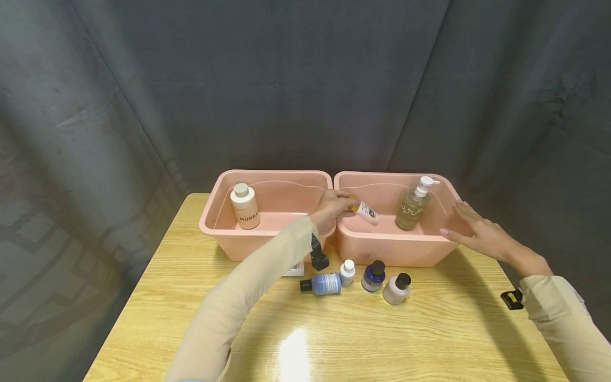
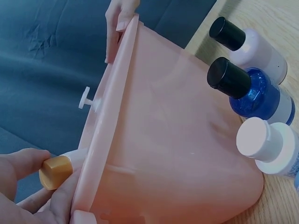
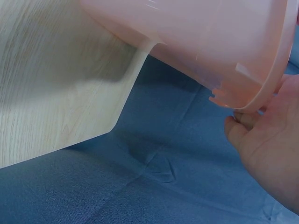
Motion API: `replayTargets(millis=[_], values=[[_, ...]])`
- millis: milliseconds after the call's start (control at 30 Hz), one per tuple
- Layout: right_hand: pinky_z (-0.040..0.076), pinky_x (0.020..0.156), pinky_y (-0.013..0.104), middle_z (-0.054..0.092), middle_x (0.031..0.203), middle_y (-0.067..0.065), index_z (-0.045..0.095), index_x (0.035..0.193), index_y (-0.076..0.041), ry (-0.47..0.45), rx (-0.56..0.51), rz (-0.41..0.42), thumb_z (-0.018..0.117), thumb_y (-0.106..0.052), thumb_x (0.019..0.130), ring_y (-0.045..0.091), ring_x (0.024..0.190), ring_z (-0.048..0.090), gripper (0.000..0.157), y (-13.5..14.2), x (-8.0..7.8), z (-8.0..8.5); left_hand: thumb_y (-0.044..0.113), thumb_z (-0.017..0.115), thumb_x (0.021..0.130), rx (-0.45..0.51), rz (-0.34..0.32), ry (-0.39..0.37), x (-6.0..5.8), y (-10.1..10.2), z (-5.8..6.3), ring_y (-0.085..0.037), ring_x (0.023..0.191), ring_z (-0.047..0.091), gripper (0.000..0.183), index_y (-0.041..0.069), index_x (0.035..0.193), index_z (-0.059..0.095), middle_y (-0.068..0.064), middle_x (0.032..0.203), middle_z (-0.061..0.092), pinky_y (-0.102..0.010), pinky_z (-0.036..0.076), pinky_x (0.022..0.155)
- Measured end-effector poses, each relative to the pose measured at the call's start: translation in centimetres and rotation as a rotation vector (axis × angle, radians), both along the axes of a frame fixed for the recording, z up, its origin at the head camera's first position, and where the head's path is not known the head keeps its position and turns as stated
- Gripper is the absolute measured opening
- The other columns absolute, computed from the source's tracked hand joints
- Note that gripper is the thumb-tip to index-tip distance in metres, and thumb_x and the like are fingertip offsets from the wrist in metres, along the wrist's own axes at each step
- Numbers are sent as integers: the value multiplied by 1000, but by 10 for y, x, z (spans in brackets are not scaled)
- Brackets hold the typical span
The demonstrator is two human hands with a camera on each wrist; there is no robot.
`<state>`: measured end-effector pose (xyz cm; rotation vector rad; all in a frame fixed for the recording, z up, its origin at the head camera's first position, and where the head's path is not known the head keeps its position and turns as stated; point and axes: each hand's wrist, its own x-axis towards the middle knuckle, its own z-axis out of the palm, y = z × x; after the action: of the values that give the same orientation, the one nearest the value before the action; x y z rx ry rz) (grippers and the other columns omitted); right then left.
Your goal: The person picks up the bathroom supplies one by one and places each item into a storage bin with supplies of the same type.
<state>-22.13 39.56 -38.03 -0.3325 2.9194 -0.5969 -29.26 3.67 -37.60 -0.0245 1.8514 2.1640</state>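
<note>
My left hand (image 1: 332, 206) pinches the yellow cap of a small white tube (image 1: 367, 212), which slants into the right pink bin (image 1: 382, 250). In the left wrist view, the bin's rim hides much of the tube, and its yellow cap (image 2: 55, 172) sits between thumb and fingers. Over at the bin's right end, my right hand (image 1: 484, 236) rests on the rim with fingers extended and thumb spread. A clear pump bottle (image 1: 410, 209) with a white pump stands inside that bin.
The left pink bin (image 1: 272, 240) holds a white bottle (image 1: 246, 209). In front lie or stand a light-blue bottle (image 1: 326, 284), a white-capped bottle (image 1: 347, 273), a dark-blue bottle (image 1: 373, 278) and a pale bottle (image 1: 395, 291). A white item (image 1: 294, 269) is partly hidden by the left arm.
</note>
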Motion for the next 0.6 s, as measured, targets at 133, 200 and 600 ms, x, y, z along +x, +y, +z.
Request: replayTargets(millis=[133, 200, 600], values=[[11, 97, 83, -8, 161, 26, 4, 157, -2, 0, 6, 1, 55, -52, 97, 59, 140, 5, 94, 1, -1, 0, -2, 71, 87, -34, 25, 2, 2, 2, 2, -30, 97, 69, 27, -11, 113, 68, -22, 110, 67, -27, 59, 74], [12, 96, 84, -7, 161, 26, 4, 157, -2, 2, 8, 3, 55, -52, 97, 60, 140, 6, 94, 1, -1, 0, -1, 72, 87, -44, 37, -2, 3, 3, 3, -29, 94, 69, 24, -9, 110, 69, -20, 107, 67, -28, 59, 74], [9, 96, 84, -8, 161, 25, 4, 157, -2, 8, -8, 9, 55, -51, 97, 57, 141, 2, 93, 1, 0, -1, 1, 75, 85, -54, 72, -16, 0, 6, 0, -25, 89, 69, 23, -6, 106, 70, -14, 96, 68, -28, 60, 71]])
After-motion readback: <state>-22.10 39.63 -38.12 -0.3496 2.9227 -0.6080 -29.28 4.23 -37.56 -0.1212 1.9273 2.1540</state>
